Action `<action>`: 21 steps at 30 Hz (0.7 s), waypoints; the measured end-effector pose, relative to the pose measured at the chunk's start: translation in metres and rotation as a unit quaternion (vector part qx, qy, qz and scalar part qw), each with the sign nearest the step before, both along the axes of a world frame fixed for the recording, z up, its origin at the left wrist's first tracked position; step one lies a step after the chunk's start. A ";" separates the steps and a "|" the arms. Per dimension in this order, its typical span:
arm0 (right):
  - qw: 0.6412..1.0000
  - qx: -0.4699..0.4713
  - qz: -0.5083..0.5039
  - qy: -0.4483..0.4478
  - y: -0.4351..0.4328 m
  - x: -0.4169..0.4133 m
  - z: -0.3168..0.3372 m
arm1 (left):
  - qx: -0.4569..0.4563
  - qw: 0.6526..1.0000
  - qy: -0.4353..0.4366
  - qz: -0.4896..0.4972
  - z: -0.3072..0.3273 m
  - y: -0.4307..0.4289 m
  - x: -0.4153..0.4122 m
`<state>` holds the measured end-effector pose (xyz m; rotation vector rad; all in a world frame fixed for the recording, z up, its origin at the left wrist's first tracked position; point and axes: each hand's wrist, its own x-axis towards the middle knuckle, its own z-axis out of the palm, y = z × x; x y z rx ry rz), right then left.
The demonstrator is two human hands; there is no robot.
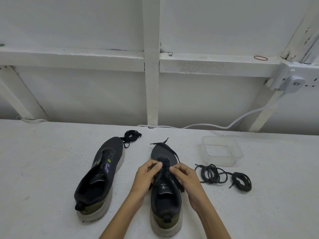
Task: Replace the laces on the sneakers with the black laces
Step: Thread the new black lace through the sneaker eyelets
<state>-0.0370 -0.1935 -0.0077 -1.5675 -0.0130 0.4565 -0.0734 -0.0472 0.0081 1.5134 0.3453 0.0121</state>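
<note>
On the white bench [43,169], the near sneaker [165,219] is sitting at 6 o'clock with its toe pointing to 12. Both hands are working over its eyelets: the left hand [146,176] is pinching the flat black lace [170,149] from the 9 o'clock side, and the right hand [186,180] is pinching it from the 3 o'clock side. The lace's loose ends are trailing across the toe. The other sneaker [101,171] is lying unlaced at 9 o'clock of the first, apart from it. A bundled black lace [132,135] is resting just beyond its toe. Coiled round laces [222,176] are lying at 3 o'clock of the near sneaker, with a clear container [239,152] just behind them.
</note>
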 end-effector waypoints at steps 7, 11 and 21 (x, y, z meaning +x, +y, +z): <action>0.998 0.027 -0.025 0.051 -0.001 0.001 -0.006 | -0.317 0.940 0.066 0.105 -0.015 -0.001 -0.003; 0.998 0.033 -0.020 0.054 0.001 0.001 -0.008 | -0.363 0.924 0.067 0.101 -0.020 0.004 -0.003; 0.999 0.008 0.008 0.052 -0.024 -0.017 -0.001 | -0.062 0.993 0.067 0.080 -0.010 0.010 -0.032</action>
